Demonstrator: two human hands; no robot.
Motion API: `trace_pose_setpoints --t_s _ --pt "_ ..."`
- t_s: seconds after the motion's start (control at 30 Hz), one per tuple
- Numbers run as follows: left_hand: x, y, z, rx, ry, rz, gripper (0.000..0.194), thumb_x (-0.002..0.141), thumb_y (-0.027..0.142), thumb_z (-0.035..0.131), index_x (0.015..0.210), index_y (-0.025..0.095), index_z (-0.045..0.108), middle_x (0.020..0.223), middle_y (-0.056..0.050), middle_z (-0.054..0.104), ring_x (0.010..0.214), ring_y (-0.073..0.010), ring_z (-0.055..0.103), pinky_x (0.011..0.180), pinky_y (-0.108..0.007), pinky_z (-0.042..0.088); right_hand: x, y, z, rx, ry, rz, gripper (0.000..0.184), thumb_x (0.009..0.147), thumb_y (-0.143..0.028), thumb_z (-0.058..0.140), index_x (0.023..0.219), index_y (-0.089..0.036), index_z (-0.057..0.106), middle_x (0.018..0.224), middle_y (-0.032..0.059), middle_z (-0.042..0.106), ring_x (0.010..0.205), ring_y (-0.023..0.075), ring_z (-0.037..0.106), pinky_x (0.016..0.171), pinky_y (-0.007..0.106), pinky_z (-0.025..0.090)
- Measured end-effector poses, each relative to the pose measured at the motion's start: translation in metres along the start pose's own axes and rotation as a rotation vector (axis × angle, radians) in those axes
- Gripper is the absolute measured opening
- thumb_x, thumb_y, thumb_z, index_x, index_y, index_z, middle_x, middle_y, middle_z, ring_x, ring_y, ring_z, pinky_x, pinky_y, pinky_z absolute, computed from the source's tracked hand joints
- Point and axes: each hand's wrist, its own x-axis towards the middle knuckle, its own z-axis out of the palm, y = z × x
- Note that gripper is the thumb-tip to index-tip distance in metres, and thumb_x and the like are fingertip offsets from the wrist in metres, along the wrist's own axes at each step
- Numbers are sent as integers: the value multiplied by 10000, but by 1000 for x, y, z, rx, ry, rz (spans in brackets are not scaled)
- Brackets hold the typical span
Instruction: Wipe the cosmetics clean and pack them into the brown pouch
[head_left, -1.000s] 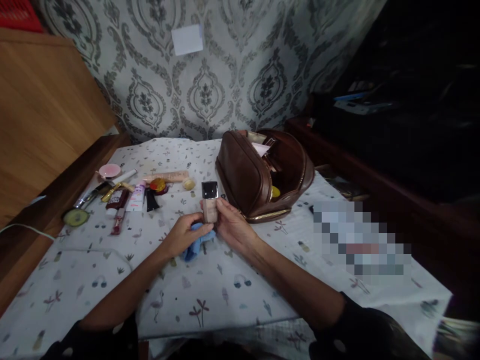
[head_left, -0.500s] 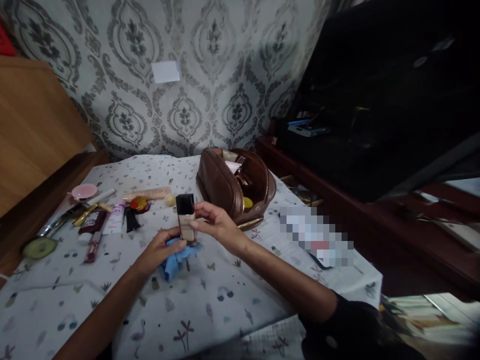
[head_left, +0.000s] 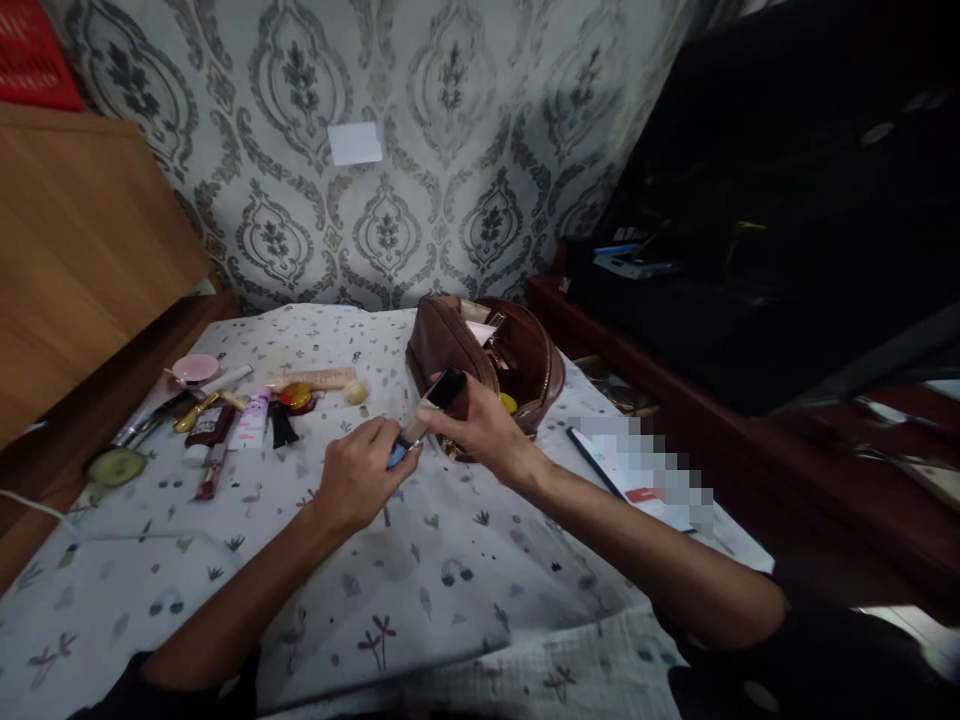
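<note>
Bottle (head_left: 442, 394) now tilted, open bag (head_left: 453, 340) behind

no words, brands or numbers are coming through readably: the white tube (head_left: 250, 422) and the dark red bottle (head_left: 211, 424) are carrying marks too small and blurred to make out.

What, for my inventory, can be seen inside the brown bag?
The brown bag shows a pale pink item, dark shiny items and something yellow; its side and the right hand cover part of the bottom.
</note>
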Motion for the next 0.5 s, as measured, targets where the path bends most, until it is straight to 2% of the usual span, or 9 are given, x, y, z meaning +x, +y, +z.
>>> trace_pose_setpoints --t_s 0.13,0.3,0.4,0.5 --pt "21 8 -6 140 100 125 201 905 323 563 767 179 585 689 -13 620 674 -161 615 491 -264 301 3 -22 -18 56 89 86 710 624 -477 825 1181 -212 474 960 25 579 861 195 613 662 348 618" --pt "55 21 -12 246 198 248 218 933 303 519 783 168 601 710 -35 615 669 -178 591 480 -284 290 9 -61 -45 21 143 79 630 607 -488 859 1063 -191 542 960 31 586 887 187 633 652 292 637" --pt "73 32 -10 245 173 262 225 937 268 486 783 164 612 711 -48 611 675 -191 585 471 -279 287 17 -76 -63 -20 106 123 503 612 -422 880 935 -191 572 887 20 626 791 166 657 616 281 638" --pt "90 46 -9 179 80 229 262 953 281 455 797 158 625 723 -62 612 709 -204 601 474 -270 310 27 -82 -83 -38 57 185 391 649 -337 872 857 -204 569 772 12 643 714 172 668 579 316 638"
